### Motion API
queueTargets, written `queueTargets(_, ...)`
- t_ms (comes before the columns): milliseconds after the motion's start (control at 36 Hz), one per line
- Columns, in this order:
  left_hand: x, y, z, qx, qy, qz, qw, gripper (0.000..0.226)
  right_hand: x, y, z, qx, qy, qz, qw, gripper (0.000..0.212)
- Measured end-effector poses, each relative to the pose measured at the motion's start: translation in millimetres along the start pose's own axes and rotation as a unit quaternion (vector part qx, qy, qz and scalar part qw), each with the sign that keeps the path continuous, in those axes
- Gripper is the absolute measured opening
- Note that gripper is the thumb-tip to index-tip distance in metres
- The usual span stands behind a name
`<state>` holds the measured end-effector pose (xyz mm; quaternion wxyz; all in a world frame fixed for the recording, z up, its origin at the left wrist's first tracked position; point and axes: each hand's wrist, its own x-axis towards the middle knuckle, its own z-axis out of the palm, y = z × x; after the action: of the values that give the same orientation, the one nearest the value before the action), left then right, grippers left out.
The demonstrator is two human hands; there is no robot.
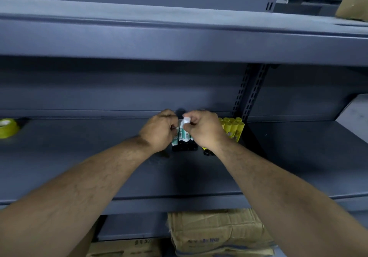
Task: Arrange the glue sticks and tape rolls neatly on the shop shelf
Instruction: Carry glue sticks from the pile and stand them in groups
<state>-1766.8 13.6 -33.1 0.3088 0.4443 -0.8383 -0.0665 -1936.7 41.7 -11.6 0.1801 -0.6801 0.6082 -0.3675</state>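
Note:
A small group of green-and-white glue sticks (181,133) stands upright on the dark grey shelf (99,153), near its back. My left hand (159,131) curls around the left side of the group. My right hand (203,129) pinches the white cap of one stick at the group's top right. Just right of my right hand stands a tight cluster of yellow glue sticks (234,127), partly hidden by that hand. Two dark caps or bases (208,153) lie under my right wrist. A yellow tape roll (7,127) sits at the shelf's far left.
An upper shelf (179,37) overhangs the working shelf. A perforated upright (251,93) divides the bays at the right. Crumpled cardboard boxes (219,235) sit below the shelf. A tan package (354,0) rests at the top right.

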Motion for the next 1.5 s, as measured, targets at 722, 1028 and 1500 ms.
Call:
queueTargets(722, 4, -11, 1, -0.051, 0.009, 0.012, 0.999, 0.016, 2, -16, 11, -0.207, -0.038, -0.017, 0.977, 0.010)
queueTargets(1028, 3, -9, -1, -0.052, 0.004, 0.022, 0.998, 0.015, 5, -20, 7, -0.224, -0.062, -0.006, 0.973, 0.012)
queueTargets(1500, -7, 0, -25, 0.024, -0.009, 0.035, 0.999, 0.041, -9, -37, 4, -0.321, -0.045, 0.008, 0.946, 0.022)
